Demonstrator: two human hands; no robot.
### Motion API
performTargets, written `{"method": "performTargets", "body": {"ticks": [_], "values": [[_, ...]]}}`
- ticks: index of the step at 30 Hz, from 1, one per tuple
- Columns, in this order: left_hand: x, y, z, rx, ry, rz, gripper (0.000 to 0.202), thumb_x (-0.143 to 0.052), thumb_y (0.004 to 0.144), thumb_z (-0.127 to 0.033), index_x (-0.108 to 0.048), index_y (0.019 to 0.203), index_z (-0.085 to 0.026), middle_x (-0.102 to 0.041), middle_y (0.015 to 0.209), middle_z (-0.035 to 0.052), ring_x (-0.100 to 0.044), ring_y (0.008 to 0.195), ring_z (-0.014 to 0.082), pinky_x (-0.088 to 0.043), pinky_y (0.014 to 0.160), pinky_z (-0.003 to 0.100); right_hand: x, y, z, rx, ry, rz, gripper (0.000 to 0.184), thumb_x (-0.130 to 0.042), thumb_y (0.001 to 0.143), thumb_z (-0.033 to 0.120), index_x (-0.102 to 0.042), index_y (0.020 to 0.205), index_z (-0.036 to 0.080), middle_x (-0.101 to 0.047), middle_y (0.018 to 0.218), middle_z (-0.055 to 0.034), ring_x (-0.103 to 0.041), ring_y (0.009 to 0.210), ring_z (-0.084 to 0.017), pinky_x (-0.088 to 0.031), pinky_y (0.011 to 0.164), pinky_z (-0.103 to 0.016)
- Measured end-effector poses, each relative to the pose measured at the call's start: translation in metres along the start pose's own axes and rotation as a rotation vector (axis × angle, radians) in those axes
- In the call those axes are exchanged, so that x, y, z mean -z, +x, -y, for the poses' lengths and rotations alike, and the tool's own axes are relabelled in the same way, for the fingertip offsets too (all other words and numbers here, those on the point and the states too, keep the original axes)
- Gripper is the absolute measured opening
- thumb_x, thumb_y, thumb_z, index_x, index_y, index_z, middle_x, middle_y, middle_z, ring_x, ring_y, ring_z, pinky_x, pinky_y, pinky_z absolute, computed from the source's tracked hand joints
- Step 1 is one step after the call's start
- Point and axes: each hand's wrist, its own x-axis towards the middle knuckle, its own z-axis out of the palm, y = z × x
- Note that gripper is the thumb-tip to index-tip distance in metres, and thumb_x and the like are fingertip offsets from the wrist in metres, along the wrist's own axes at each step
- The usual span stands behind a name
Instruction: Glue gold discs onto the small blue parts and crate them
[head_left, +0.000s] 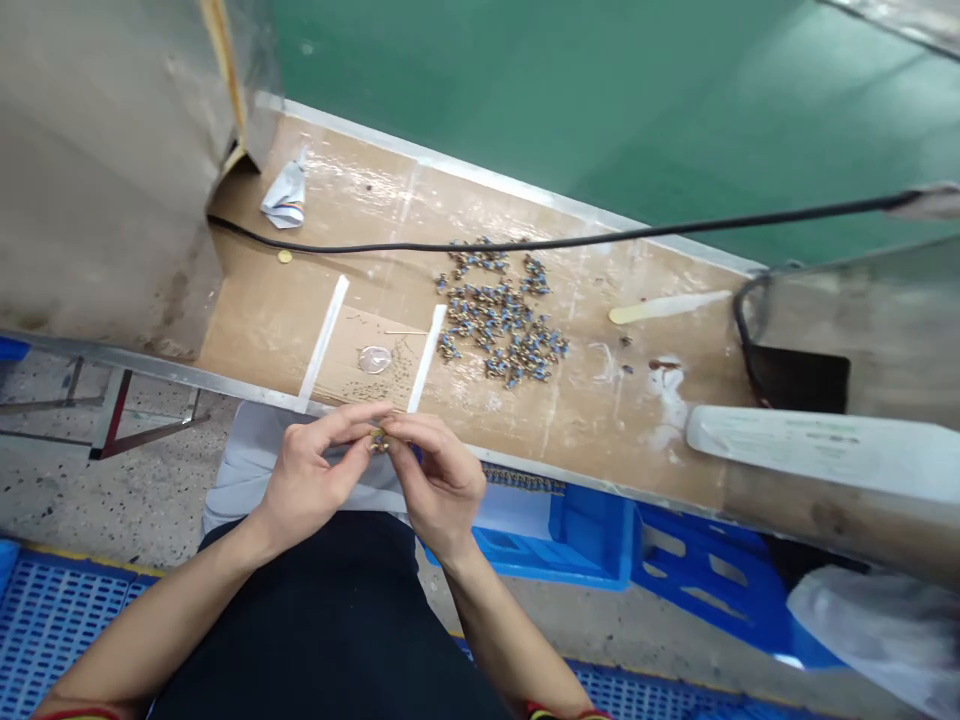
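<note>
While the left hand and right hand pinch a small gold-and-blue, metallic-looking piece between narrowed fingertips by the brown-covered bench's near edge, close two-handed work seems under way, the next move likely calling for steady, light finger control.

The small metal piece looks gold-coloured, with a darker, bluish part in it. It is held up between the fingertips of the left hand and the right hand. The fingers cover much of it, so its full shape and its tilt cannot be told.
</note>
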Motion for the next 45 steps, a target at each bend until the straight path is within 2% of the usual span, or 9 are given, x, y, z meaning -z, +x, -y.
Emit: {"method": "performTargets", "body": {"ticks": [5, 8, 12, 15, 19, 23, 28, 37, 45], "values": [[-0.008, 0.003, 0.008, 0.242, -0.170, 0.132, 0.041, -0.079, 0.107, -0.037, -0.078, 0.145, -0.023, -0.090, 0.123, 0.0069, -0.087, 0.117, 0.0255, -0.069, 0.104, 0.029, 0.007, -0.017, -0.009, 0.202, -0.074, -0.020, 0.049, -0.078, 0.103, 0.007, -0.075, 0.143, 0.037, -0.086, 0.123, -0.0029, -0.083, 0.110, -0.023, -0.070, 0.096, -0.044], [-0.018, 0.003, 0.009, 0.303, -0.167, 0.301, 0.050, -0.077, 0.108, -0.046, -0.074, 0.151, -0.023, -0.088, 0.128, 0.0096, -0.086, 0.121, 0.0297, -0.068, 0.111, 0.038, 0.020, -0.034, -0.006, 0.140, -0.073, -0.104, 0.043, -0.079, 0.104, 0.010, -0.077, 0.138, 0.037, -0.087, 0.114, -0.0007, -0.083, 0.102, -0.022, -0.070, 0.092, -0.043], [-0.029, 0.004, 0.007, 0.301, 0.054, 0.525, 0.066, -0.073, 0.108, -0.053, -0.059, 0.168, -0.031, -0.087, 0.135, 0.0092, -0.083, 0.126, 0.0342, -0.068, 0.111, 0.045, 0.057, -0.072, -0.020, -0.179, -0.150, -0.294, 0.019, -0.075, 0.108, 0.022, -0.082, 0.122, 0.032, -0.085, 0.112, -0.0031, -0.081, 0.103, -0.023, -0.068, 0.094, -0.041], [-0.031, 0.007, 0.009, 0.273, 0.207, 0.577, 0.069, -0.071, 0.108, -0.056, -0.054, 0.171, -0.034, -0.086, 0.137, 0.0086, -0.082, 0.128, 0.0354, -0.069, 0.106, 0.045, 0.096, -0.106, -0.059, -0.563, -0.328, -0.489, 0.019, -0.065, 0.109, 0.035, -0.079, 0.120, 0.027, -0.082, 0.116, -0.0074, -0.079, 0.104, -0.024, -0.066, 0.096, -0.041], [-0.028, 0.014, 0.015, 0.243, 0.273, 0.584, 0.070, -0.069, 0.109, -0.059, -0.052, 0.171, -0.031, -0.085, 0.138, 0.0106, -0.079, 0.134, 0.0341, -0.063, 0.115, 0.047, 0.132, -0.138, -0.122, -0.772, -0.405, -0.449, 0.014, -0.067, 0.097, 0.023, -0.078, 0.105, 0.021, -0.080, 0.105, -0.0077, -0.074, 0.086, -0.022, -0.062, 0.087, -0.037], [-0.024, 0.017, 0.017, 0.263, 0.272, 0.602, 0.071, -0.069, 0.109, -0.060, -0.050, 0.171, -0.031, -0.083, 0.141, 0.0124, -0.075, 0.140, 0.0347, -0.053, 0.126, 0.053, 0.124, -0.149, -0.163, -0.862, -0.420, -0.314, 0.012, -0.073, 0.092, 0.014, -0.076, 0.101, 0.021, -0.076, 0.091, -0.0024, -0.071, 0.086, -0.020, -0.057, 0.092, -0.036], [-0.021, 0.017, 0.016, 0.292, 0.272, 0.623, 0.069, -0.067, 0.111, -0.056, -0.047, 0.172, -0.031, -0.082, 0.142, 0.0126, -0.073, 0.142, 0.0328, -0.053, 0.125, 0.051, 0.099, -0.156, -0.185, -0.953, -0.431, -0.225, 0.019, -0.075, 0.105, 0.034, -0.069, 0.115, 0.019, -0.068, 0.088, 0.0020, -0.066, 0.080, -0.018, -0.058, 0.087, -0.037], [-0.020, 0.019, 0.012, 0.270, 0.324, 0.576, 0.064, -0.073, 0.104, -0.056, -0.061, 0.163, -0.035, -0.087, 0.130, 0.0085, -0.084, 0.113, 0.0367, -0.069, 0.089, 0.043, 0.094, -0.164, -0.196, -0.963, -0.418, -0.193, 0.022, -0.071, 0.108, 0.038, -0.066, 0.118, 0.020, -0.068, 0.094, 0.0008, -0.066, 0.083, -0.018, -0.056, 0.084, -0.036], [-0.018, 0.023, 0.010, 0.255, 0.324, 0.597, 0.062, -0.072, 0.105, -0.055, -0.062, 0.162, -0.033, -0.087, 0.131, 0.0098, -0.084, 0.117, 0.0356, -0.069, 0.089, 0.041, 0.096, -0.162, -0.190, -0.946, -0.412, -0.217, 0.013, -0.066, 0.099, 0.027, -0.061, 0.110, 0.022, -0.071, 0.095, -0.0018, -0.066, 0.083, -0.020, -0.053, 0.083, -0.035]]}}
